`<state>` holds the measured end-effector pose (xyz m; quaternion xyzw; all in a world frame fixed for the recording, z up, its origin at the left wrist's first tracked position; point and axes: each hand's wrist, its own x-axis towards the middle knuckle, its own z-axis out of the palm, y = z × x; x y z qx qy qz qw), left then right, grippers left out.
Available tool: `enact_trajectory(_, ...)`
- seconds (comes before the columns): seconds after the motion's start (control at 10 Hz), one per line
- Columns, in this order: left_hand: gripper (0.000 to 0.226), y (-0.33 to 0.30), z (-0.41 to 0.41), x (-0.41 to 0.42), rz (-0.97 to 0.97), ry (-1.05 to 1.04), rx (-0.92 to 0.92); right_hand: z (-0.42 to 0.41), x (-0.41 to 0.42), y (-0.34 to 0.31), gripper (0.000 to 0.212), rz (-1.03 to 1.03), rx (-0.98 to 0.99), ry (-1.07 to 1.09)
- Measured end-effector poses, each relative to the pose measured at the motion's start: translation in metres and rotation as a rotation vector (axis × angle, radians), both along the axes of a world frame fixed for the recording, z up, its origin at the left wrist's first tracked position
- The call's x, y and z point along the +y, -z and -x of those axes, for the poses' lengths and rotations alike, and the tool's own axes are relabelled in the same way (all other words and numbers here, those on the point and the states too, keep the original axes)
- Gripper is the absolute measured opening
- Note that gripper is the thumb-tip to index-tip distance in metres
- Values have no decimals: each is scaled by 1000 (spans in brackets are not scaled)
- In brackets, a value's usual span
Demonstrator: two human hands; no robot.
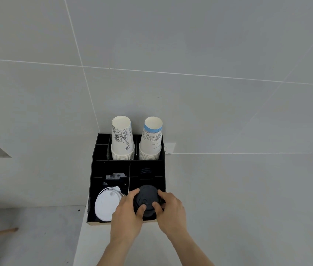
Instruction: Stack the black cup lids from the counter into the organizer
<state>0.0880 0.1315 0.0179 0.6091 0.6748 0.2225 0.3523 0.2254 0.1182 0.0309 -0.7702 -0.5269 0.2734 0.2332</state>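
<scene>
A stack of black cup lids [146,194] sits in the front right compartment of the black organizer [94,166]. My left hand [127,214] grips the stack from the left, thumb on its front. My right hand [171,208] grips it from the right, thumb also on the front. More black lids [145,171] lie in the compartment just behind.
White lids [106,205] fill the front left compartment. Two stacks of upturned paper cups [122,139] [150,139] stand in the back compartments. The organizer sits at the left end of a white counter [238,208] against a tiled wall. A wall socket [170,147] is behind it.
</scene>
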Motion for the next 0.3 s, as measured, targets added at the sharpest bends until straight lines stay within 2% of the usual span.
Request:
enact_trajectory(0.2,52,-16,1,0,-48,88,176,1,-1,-14,43,1,-151,-68)
enact_trajectory(0.3,53,-21,4,2,-95,66,141,-3,0,-20,46,-48,-124,-66)
